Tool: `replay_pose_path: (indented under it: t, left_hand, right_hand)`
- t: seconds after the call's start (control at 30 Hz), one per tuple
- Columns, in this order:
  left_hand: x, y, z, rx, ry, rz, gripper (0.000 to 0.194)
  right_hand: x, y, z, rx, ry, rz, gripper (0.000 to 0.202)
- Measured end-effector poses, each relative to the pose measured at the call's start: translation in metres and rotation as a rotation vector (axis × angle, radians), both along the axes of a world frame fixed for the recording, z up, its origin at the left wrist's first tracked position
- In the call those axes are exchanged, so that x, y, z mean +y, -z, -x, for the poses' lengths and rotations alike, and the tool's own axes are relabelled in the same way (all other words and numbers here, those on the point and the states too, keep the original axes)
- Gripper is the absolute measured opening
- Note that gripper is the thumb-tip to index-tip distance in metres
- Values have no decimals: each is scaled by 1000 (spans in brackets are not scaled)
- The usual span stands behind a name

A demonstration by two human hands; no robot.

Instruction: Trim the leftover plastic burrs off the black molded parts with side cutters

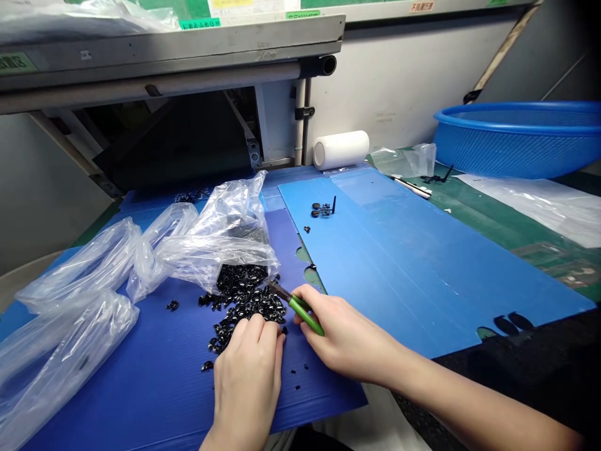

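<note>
Green-handled nippers are gripped in my right hand, their dark jaws pointing left over a heap of small shiny black plastic parts. At the near edge of that heap is my left hand, its fingers curled together. A small black piece shows at its fingertips, mostly hidden by the fingers. The heap spills from the mouth of a clear plastic bag and lies on a dark blue corrugated sheet. A few loose parts lie left of the heap.
A lighter blue board on the right bears black parts on a sprue. Behind it lies a white roll. A blue basket stands far right. More crumpled clear bags cover the left. A metal shelf edge overhangs the back.
</note>
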State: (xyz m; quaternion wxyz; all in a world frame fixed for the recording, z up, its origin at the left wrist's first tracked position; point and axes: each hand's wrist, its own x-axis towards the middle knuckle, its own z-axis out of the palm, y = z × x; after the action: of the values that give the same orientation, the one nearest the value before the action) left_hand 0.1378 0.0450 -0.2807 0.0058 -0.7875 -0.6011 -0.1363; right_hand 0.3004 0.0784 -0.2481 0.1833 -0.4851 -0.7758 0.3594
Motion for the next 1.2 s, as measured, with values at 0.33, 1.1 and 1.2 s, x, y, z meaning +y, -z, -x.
replay_pose_path:
  t: [0.33,1.1,1.2]
  left_hand:
    - [-10,11,8,24,235,-412,4]
    - [4,3,67,132,244,-87,28]
    - [39,-2,68,184,329,-62,19]
  right_hand:
    - [-1,7,8,13,-31,34,20]
    - [25,-6,25,-9,-156,304,13]
    - [51,-8,33,-25,-210,343,15]
